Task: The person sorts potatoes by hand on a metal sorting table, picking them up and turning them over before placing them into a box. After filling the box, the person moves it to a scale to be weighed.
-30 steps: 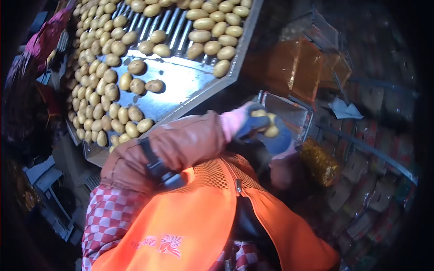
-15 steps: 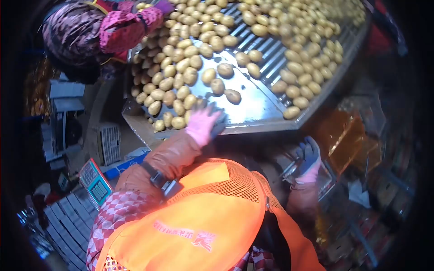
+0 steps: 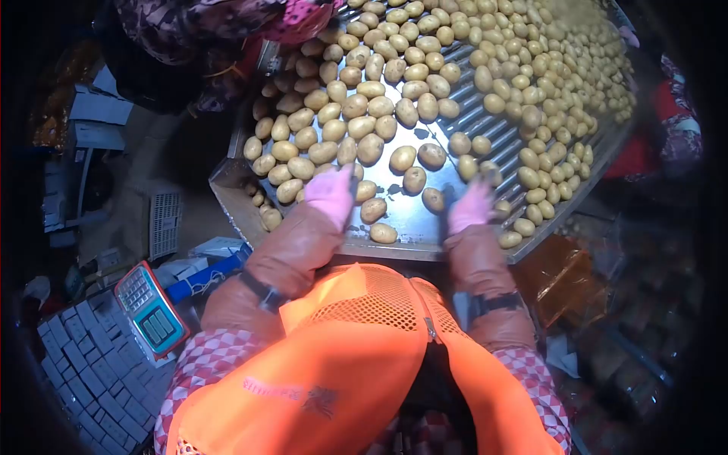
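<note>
Both my hands wear pink gloves with dark finger parts. My left hand (image 3: 332, 197) is low among the potatoes (image 3: 370, 149) at the near left of a metal sorting table (image 3: 413, 241), against a few of them; its fingers are mostly hidden. To the right, my right hand (image 3: 472, 206) reaches over the table's near edge, close to a potato (image 3: 468, 167) and a darker one (image 3: 489, 173) by its fingertips. Motion smears its fingers, so I cannot make out whether it grips anything. Several loose potatoes lie on the smooth metal between my hands.
A ribbed section (image 3: 504, 144) of the table carries many more potatoes. Another person's pink sleeve (image 3: 299, 19) is at the upper left, and a red-clad person (image 3: 667, 114) stands at the right. A digital scale (image 3: 152, 309) sits lower left, near a white crate (image 3: 164, 224).
My right hand has come up from below the table's edge onto the near right of the table. The view has shifted, and more potatoes lie on the smooth metal near my hands.
</note>
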`<state>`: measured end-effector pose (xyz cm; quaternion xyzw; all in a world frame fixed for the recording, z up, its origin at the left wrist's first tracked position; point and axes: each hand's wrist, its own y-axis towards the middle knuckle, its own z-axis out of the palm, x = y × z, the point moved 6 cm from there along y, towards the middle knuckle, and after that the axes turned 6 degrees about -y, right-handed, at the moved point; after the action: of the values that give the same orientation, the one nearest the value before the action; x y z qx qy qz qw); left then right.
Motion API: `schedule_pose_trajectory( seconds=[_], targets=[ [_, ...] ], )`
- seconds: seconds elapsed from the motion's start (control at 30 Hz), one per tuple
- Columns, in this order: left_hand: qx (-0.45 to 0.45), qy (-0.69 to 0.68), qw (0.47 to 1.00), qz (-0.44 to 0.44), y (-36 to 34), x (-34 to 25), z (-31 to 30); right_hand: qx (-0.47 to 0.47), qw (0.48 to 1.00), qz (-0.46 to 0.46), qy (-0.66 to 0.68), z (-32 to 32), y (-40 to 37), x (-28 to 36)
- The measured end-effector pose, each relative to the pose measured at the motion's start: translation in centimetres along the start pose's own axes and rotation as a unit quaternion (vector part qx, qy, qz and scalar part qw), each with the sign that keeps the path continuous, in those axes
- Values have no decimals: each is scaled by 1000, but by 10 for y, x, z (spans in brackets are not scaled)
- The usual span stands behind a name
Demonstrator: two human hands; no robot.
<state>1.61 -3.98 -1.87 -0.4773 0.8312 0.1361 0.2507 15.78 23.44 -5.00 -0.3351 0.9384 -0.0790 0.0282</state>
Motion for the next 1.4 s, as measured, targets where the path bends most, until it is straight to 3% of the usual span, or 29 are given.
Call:
schedule_pose_trajectory(
  seconds=[0.03,0.07,0.1,0.23,0.27,0.3,0.33,0.37,0.4,0.43,0.47,0.5,0.53,0.57,0.6,0.63,0.7,0.77,0.83,0.87,0.9,0.97,1.0,1.1,1.17,1.23,1.3,1.37,1.4],
  targets=[
    [83,47,995,-28,14,-4,17,3,963,-85,256,90,9,-7],
    [164,95,980,-55,21,-3,29,-22,979,-175,102,102,-27,17],
    [162,87,981,-54,28,1,33,141,965,-210,72,49,-50,44],
    [197,77,976,-41,45,4,27,256,909,-268,191,-7,-70,58],
    [222,-2,964,-146,46,-1,3,335,845,-107,402,1,-66,48],
    [242,-81,934,-249,45,0,-8,387,714,61,580,14,-65,41],
    [245,-143,930,-233,44,7,-4,207,844,-247,429,-8,-52,42],
    [223,-196,931,-211,36,-4,-4,214,842,-253,426,-21,-54,52],
    [198,-246,929,-192,28,-21,-6,349,694,-57,627,-33,-61,62],
    [238,-176,952,-80,30,-51,-8,445,468,150,749,-40,-74,76],
    [233,-204,949,-60,34,-63,-11,499,437,131,737,-50,-75,89],
    [226,-230,946,-37,41,-70,-15,507,437,125,732,-34,-69,85],
    [141,-167,975,27,56,-56,-8,445,619,-54,645,-12,-50,76],
    [58,-101,989,92,64,-41,6,345,753,-228,512,-8,-39,73],
    [-6,-3,989,148,49,-35,3,409,755,-131,496,-20,-27,73],
    [39,10,985,167,26,-19,12,410,754,-138,495,-7,-4,67],
    [102,-53,978,173,-8,-3,-2,308,838,-302,332,25,60,48],
    [63,64,992,92,-38,19,-19,254,860,-338,284,8,124,48],
    [18,-10,985,-172,-37,87,-17,245,842,-50,479,-80,143,75],
    [-102,99,984,-107,-20,67,-41,121,921,-169,330,-84,170,84],
    [-139,100,983,-68,1,58,-53,-8,946,-281,162,-85,188,96],
    [-172,50,983,-37,52,58,-67,79,932,-348,-70,-61,177,137],
    [-169,-2,985,-44,81,68,-65,-8,928,-370,-31,-41,158,142],
    [-125,35,976,-174,148,89,-43,152,902,-404,-5,-62,69,161],
    [-29,115,985,-127,138,56,-26,194,869,-455,-20,-67,26,148],
    [-64,14,998,-1,101,78,-18,210,837,-504,-6,-47,18,114],
    [-26,-35,996,-74,63,86,-33,314,791,-405,334,-46,20,76],
    [-18,56,985,-164,49,107,-31,456,764,-117,441,-19,33,40],
    [-56,122,981,-140,53,94,-41,445,730,-82,512,-25,41,34]
  ],
)
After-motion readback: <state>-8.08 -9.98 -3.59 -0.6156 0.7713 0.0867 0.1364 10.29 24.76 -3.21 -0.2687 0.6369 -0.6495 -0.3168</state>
